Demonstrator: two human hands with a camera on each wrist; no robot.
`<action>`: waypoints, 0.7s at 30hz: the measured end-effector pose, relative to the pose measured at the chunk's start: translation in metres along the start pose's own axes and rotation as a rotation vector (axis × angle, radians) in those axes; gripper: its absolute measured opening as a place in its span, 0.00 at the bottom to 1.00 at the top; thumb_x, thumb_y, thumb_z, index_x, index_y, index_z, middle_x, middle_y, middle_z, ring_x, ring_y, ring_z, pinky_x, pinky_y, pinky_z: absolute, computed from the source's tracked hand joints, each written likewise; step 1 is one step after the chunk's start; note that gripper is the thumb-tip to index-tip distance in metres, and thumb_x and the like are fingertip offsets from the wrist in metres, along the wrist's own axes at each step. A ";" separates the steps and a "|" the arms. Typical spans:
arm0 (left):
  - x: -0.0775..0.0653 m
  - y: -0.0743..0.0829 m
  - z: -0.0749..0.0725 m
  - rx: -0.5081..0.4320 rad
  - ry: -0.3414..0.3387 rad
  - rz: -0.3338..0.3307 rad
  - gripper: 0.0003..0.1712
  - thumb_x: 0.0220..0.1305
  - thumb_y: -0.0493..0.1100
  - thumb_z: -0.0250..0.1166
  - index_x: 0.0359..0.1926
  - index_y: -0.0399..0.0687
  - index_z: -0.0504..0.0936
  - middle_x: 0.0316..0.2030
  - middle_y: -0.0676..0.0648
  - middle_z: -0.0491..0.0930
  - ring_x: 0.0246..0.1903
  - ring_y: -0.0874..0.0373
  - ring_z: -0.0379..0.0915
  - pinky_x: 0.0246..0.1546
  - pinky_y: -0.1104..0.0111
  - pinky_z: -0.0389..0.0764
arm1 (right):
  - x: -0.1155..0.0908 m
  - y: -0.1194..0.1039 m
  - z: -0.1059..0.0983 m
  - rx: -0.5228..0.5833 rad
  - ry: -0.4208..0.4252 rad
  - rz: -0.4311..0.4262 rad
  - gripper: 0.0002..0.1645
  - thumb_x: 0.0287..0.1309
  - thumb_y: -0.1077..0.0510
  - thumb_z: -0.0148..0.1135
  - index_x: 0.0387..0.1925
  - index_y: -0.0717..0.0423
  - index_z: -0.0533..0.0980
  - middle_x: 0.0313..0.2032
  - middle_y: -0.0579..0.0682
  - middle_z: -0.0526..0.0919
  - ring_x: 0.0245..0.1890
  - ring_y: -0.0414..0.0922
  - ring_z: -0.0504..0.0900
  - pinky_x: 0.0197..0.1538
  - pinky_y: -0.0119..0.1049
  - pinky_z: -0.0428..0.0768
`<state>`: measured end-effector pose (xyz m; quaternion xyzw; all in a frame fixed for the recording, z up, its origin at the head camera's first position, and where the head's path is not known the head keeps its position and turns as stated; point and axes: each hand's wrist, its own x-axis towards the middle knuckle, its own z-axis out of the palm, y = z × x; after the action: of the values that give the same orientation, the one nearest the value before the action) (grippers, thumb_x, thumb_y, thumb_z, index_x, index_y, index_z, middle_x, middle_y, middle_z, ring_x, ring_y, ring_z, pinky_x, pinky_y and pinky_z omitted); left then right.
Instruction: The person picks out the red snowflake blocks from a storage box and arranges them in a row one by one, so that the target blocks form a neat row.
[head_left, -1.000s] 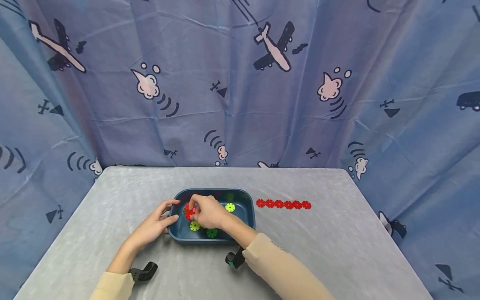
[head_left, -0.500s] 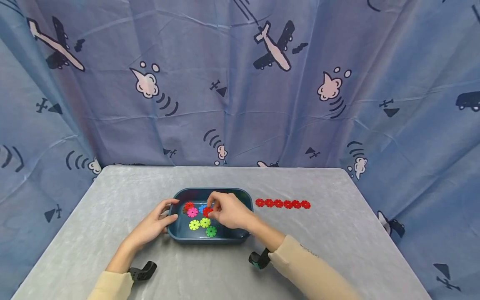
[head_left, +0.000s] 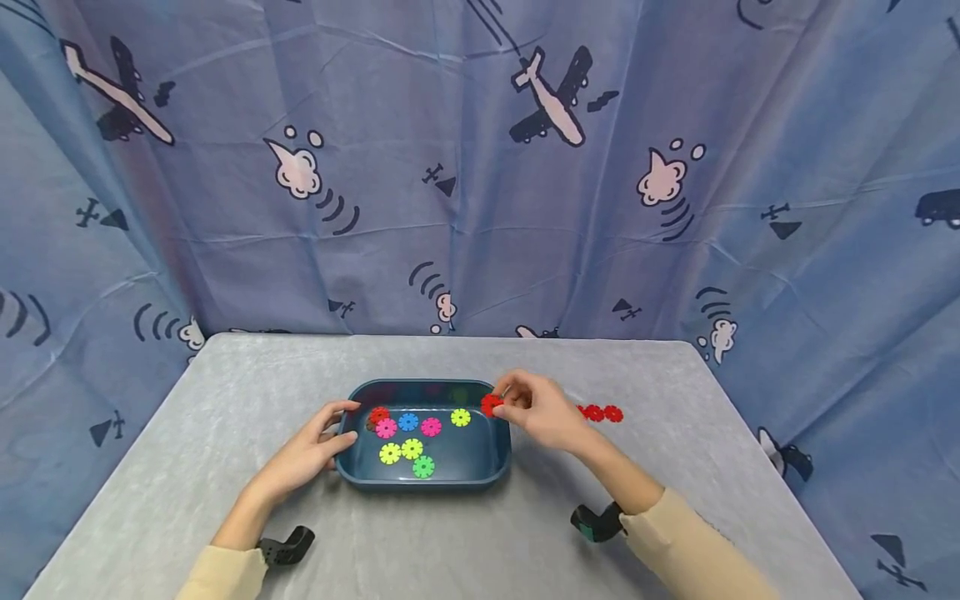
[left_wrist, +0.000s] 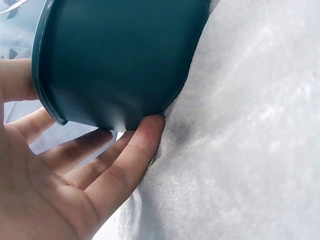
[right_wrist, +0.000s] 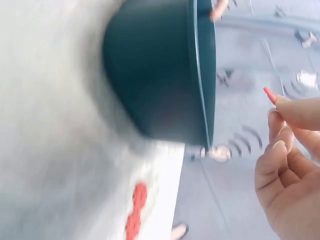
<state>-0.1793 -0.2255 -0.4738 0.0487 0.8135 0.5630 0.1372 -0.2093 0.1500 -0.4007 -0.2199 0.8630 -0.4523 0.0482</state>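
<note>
My right hand (head_left: 543, 414) pinches a red notched plastic disc (head_left: 491, 405) between thumb and fingertips, above the right rim of a dark teal tub (head_left: 457, 482). In the right wrist view the pinched disc (right_wrist: 270, 95) shows edge-on, away from the tub's wall (right_wrist: 155, 75). My left hand (head_left: 310, 444) holds the tub's left end; in the left wrist view, fingers (left_wrist: 117, 175) lie against its outer wall and one digit goes over the rim. Inside the tub lie pink, yellow, green and red discs and a blue disc (head_left: 408, 422).
Right of the tub, a row of red discs (head_left: 613, 413) lies on the grey cloth-covered table (head_left: 420, 542), partly hidden behind my right hand. A blue patterned curtain (head_left: 480, 167) hangs behind and beside the table.
My right hand has lifted a red disc from the tub's left part and carried it rightward to the right rim. The left hand stays on the tub.
</note>
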 end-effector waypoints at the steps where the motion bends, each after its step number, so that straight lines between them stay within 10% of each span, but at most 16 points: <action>1: 0.000 0.000 0.000 0.001 0.000 -0.001 0.30 0.77 0.47 0.59 0.74 0.54 0.61 0.75 0.32 0.52 0.67 0.36 0.64 0.44 0.60 0.79 | -0.002 0.004 -0.006 0.003 0.016 0.002 0.09 0.63 0.62 0.69 0.44 0.55 0.79 0.29 0.47 0.80 0.25 0.46 0.75 0.29 0.36 0.74; 21: 0.000 0.002 0.000 -0.008 -0.005 -0.001 0.30 0.77 0.46 0.59 0.74 0.52 0.61 0.75 0.31 0.51 0.67 0.35 0.64 0.44 0.59 0.80 | -0.049 0.098 -0.100 0.047 0.265 0.177 0.19 0.68 0.60 0.65 0.55 0.66 0.74 0.39 0.62 0.80 0.27 0.43 0.75 0.27 0.34 0.74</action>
<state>-0.1790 -0.2251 -0.4721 0.0494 0.8109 0.5661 0.1395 -0.2262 0.2956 -0.4267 -0.0800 0.8671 -0.4912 -0.0212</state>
